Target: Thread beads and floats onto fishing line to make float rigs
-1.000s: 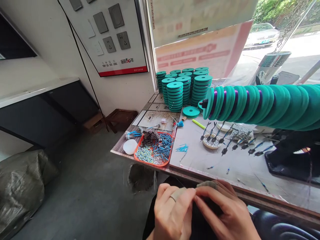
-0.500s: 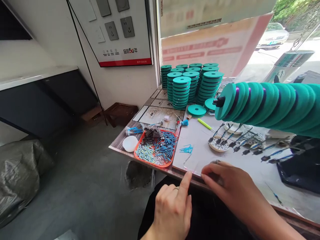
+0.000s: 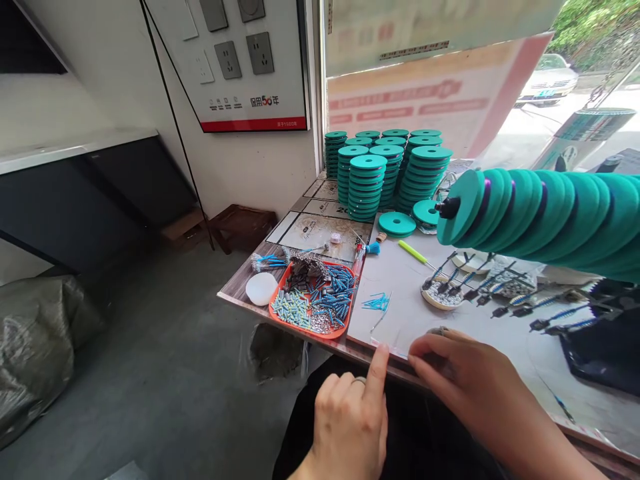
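Along the front edge of the desk, the left hand stretches out its index finger with the others curled; the right hand is just beside it, thumb and index tips drawn narrowly together; I cannot tell whether either holds anything; just beyond the fingertips, on a pale board, lie light-blue slivers and a thin bent strand; left of these sits an orange tray of small parts; teal foam spools line a rod.
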`<state>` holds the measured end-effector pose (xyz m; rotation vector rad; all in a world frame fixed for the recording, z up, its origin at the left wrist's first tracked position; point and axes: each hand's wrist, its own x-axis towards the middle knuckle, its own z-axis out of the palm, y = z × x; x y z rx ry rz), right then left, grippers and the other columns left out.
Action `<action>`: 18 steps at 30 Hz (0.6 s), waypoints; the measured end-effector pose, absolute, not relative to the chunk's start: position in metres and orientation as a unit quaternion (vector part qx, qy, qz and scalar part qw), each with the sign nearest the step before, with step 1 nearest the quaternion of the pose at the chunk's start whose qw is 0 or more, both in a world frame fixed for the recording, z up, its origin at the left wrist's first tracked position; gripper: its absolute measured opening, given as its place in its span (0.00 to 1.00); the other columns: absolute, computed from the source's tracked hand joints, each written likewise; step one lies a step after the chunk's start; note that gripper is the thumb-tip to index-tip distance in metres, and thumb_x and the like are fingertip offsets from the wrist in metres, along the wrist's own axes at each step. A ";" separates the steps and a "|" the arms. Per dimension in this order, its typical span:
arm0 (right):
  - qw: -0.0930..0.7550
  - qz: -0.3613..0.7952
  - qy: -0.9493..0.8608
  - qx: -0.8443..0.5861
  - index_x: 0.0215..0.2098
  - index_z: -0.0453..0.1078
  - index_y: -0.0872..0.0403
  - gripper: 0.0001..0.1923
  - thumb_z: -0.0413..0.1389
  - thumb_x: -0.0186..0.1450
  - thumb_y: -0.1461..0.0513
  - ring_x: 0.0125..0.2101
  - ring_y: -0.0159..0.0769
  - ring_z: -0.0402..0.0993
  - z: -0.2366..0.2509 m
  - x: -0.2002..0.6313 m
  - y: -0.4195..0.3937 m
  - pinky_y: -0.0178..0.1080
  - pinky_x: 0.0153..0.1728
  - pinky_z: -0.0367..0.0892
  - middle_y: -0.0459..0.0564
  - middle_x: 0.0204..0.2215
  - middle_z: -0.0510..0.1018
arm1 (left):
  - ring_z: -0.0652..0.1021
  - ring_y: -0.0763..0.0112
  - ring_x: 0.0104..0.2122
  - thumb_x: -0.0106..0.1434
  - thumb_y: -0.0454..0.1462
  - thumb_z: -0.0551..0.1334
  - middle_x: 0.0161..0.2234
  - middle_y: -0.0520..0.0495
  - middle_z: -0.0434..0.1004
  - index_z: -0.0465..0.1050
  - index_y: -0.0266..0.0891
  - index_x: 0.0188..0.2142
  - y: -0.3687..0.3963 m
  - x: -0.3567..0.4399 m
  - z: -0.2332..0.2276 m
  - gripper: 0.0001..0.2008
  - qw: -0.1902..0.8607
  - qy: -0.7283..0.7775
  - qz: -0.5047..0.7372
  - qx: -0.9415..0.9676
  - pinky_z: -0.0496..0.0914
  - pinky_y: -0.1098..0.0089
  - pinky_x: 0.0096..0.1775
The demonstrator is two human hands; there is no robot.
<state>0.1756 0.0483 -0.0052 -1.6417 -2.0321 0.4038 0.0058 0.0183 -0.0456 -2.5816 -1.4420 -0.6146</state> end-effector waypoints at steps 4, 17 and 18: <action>0.246 0.146 -0.747 -0.600 0.22 0.72 0.50 0.11 0.49 0.57 0.59 0.19 0.36 0.72 -0.004 0.176 0.048 0.34 0.19 0.63 0.45 0.18 0.73 | 0.70 0.69 0.19 0.50 0.25 0.60 0.18 0.56 0.70 0.57 0.28 0.57 0.018 0.007 -0.047 0.33 0.061 -0.477 -0.202 -0.854 0.62 0.67 0.22; 0.183 0.084 -0.812 -0.548 0.24 0.69 0.50 0.12 0.48 0.63 0.61 0.21 0.35 0.70 -0.009 0.208 0.043 0.43 0.35 0.60 0.43 0.19 0.73 | 0.69 0.70 0.17 0.50 0.25 0.59 0.17 0.57 0.68 0.58 0.28 0.57 0.022 0.004 -0.047 0.32 0.129 -0.465 -0.171 -0.859 0.61 0.67 0.22; 0.177 0.070 -0.816 -0.546 0.25 0.69 0.50 0.12 0.48 0.64 0.61 0.22 0.35 0.71 -0.009 0.215 0.040 0.45 0.39 0.59 0.42 0.19 0.73 | 0.69 0.70 0.17 0.50 0.26 0.59 0.17 0.57 0.67 0.58 0.28 0.56 0.023 0.003 -0.047 0.32 0.132 -0.462 -0.174 -0.859 0.60 0.67 0.22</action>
